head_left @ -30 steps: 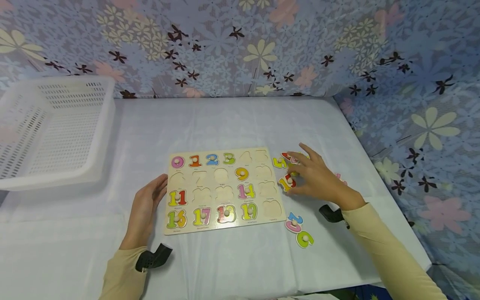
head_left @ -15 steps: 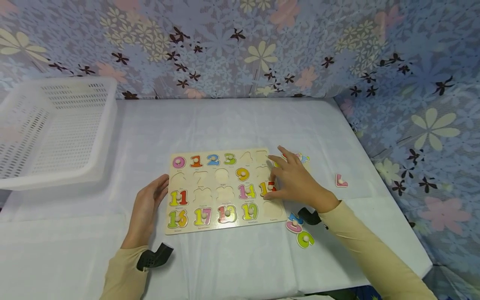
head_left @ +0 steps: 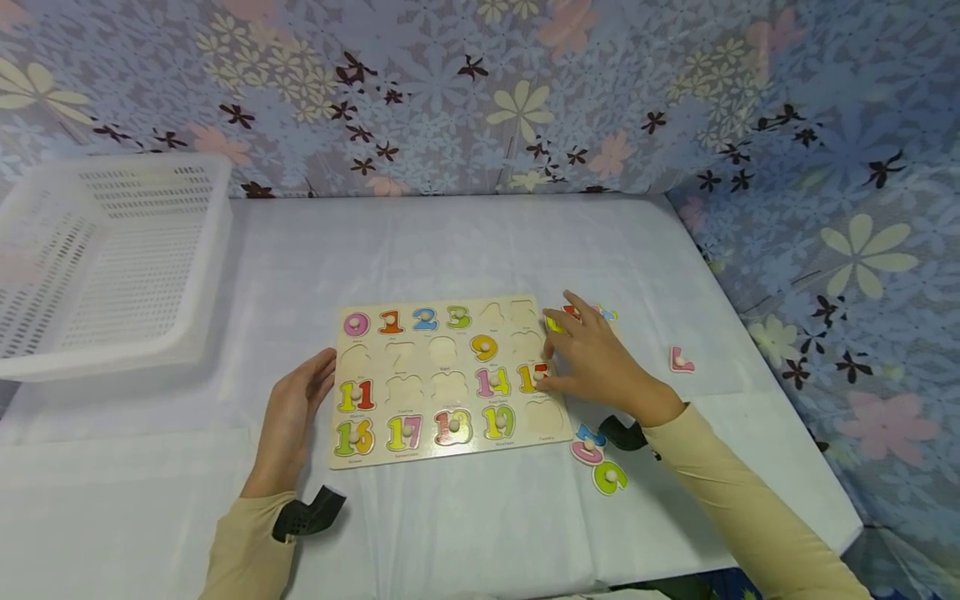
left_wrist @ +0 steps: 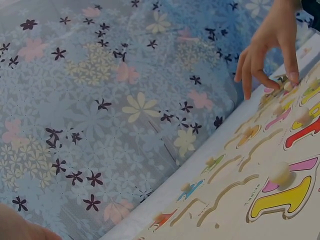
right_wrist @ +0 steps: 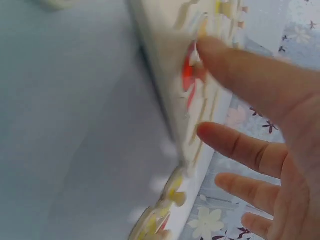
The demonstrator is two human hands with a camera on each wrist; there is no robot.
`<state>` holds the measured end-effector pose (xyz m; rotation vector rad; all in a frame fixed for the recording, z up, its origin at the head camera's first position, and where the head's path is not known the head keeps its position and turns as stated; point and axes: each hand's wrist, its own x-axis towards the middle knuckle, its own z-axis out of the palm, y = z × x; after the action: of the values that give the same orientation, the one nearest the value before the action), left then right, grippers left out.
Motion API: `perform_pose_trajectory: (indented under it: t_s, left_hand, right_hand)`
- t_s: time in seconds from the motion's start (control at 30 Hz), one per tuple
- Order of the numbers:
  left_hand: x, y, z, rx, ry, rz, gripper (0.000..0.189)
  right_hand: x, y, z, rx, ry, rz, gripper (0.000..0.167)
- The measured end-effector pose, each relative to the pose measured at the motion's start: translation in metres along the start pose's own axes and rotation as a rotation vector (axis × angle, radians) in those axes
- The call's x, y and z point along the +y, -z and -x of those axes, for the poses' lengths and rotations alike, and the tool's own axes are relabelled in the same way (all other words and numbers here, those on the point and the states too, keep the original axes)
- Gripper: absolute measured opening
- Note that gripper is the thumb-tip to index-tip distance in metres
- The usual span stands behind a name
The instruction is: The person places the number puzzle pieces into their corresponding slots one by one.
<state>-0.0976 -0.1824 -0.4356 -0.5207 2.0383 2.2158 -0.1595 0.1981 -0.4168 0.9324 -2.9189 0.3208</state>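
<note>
A wooden number puzzle board (head_left: pixel 379 371) lies on the table, with several number pieces in their recesses. My right hand (head_left: pixel 603 367) is over the board's right edge, at the yellow and red 15 piece (head_left: pixel 527 379). In the right wrist view the thumb (right_wrist: pixel 215 50) is on the piece beside its wooden knob (right_wrist: pixel 199 71). The index finger (right_wrist: pixel 235 145) is apart from the knob, and the other fingers are spread. At the left edge of the board rests my left hand (head_left: pixel 288 412), its fingers loosely bent along the side.
Right of the board, partly behind the right hand, lie a yellow-green piece (head_left: pixel 555 323) and others. A pink piece (head_left: pixel 682 361) sits farther right. Near the front are a blue and pink piece (head_left: pixel 587 452) and a green 6 (head_left: pixel 610 477). A white basket (head_left: pixel 202 250) stands at left.
My right hand has carried the 15 piece left from the loose pieces into the board's right column, then its fingers have drawn slightly off. My left hand has stayed at the edge.
</note>
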Motion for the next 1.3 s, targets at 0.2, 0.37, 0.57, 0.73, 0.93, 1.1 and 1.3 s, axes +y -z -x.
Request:
perform_pose_trajectory:
  t_s: [0.2,0.37,0.57,0.73,0.93,1.1,1.3]
  left_hand:
    - [0.004,0.0,0.001,-0.011,0.03,0.02,0.052]
    - [0.001,0.001,0.0,-0.008,0.016,0.005,0.056]
    - [-0.015,0.006,-0.011,0.003,0.002,0.059,0.058]
    - [-0.025,0.009,-0.017,-0.004,-0.017,0.097,0.06]
    - [-0.019,0.006,-0.012,0.004,-0.012,0.078,0.057]
    - [-0.01,0.002,-0.005,-0.002,-0.007,0.049,0.055]
    - [-0.011,0.003,-0.006,0.001,-0.009,0.035,0.056]
  right_hand:
    - [0.004,0.004,0.019,0.005,0.015,-0.08,0.035]
    - [0.006,0.014,0.054,-0.056,0.006,-0.163,0.032]
    - [0.007,0.018,0.089,-0.127,0.01,-0.195,0.041]
    - [0.007,0.016,0.097,-0.158,0.032,-0.217,0.044]
    - [0.012,0.018,0.094,-0.122,0.066,-0.108,0.039]
    - [0.011,0.017,0.094,-0.086,0.03,-0.161,0.033]
    - [0.009,0.015,0.092,-0.141,0.014,-0.158,0.033]
